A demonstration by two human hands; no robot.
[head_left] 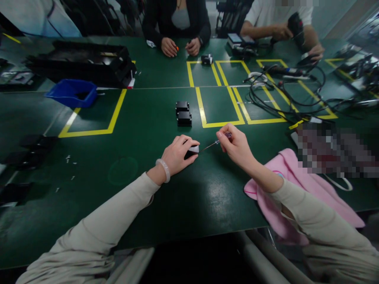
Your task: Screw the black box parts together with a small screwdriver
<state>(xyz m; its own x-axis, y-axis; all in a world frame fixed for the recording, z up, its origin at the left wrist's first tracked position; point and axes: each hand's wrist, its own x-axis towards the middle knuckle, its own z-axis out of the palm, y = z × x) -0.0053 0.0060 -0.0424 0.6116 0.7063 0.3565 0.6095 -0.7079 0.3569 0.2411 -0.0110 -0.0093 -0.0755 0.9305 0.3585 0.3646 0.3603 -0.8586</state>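
Note:
My left hand grips a small black box-shaped part against the green table, its fingers covering much of it. A screwdriver with a clear purplish handle is pinched in my right hand. Its thin shaft slants down to the left, and the tip meets or nearly meets the right side of the part; whether they touch I cannot tell. Just beyond my left hand, two similar black box-shaped parts sit one behind the other.
A blue bin and a long black tray stand at the left. Small white bits lie nearer. Black cables sprawl at the right, above a pink cloth under my right forearm. Two people sit across the table.

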